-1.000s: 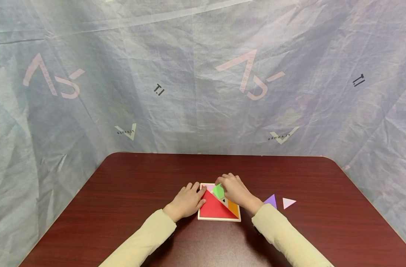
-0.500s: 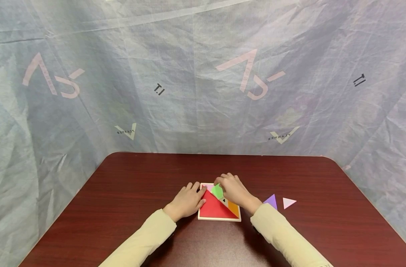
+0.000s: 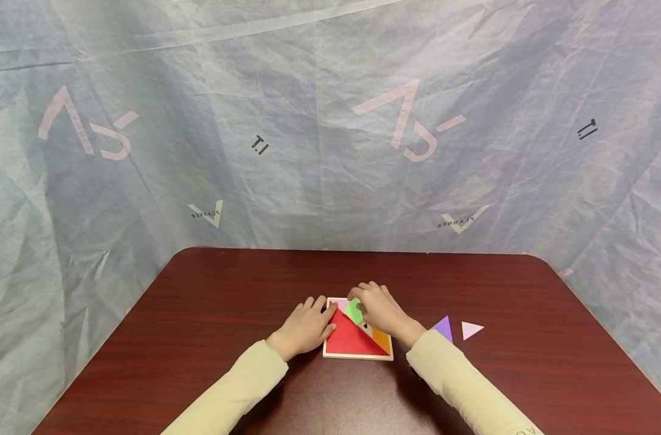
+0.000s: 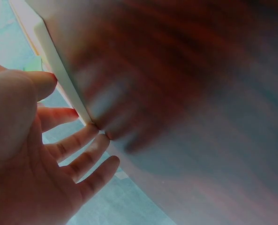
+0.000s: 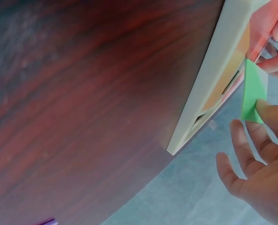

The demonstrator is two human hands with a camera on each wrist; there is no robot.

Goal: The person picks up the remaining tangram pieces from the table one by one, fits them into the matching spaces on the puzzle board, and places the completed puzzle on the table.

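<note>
A square tangram tray [image 3: 357,357] with a pale rim lies in front of me in the head view. It holds a large red triangle [image 3: 352,339], an orange piece [image 3: 382,342] at the right and a pink piece [image 3: 339,303] at the far left corner. My right hand [image 3: 382,310] pinches a green tangram piece [image 3: 353,312] over the far part of the tray; the right wrist view shows this green piece [image 5: 255,91] tilted up, thumb on its face. With fingers spread, my left hand [image 3: 303,328] rests at the tray's left edge, thumb and index finger over the red triangle.
To the right of the tray, a purple triangle [image 3: 443,328], partly behind the right forearm, and a pale pink triangle [image 3: 471,330] lie on the dark red table [image 3: 243,284]. A grey printed cloth [image 3: 330,151] hangs behind the table.
My right hand has shifted very slightly left with the green piece. The left hand keeps its place on the tray, and the loose triangles have not moved.
</note>
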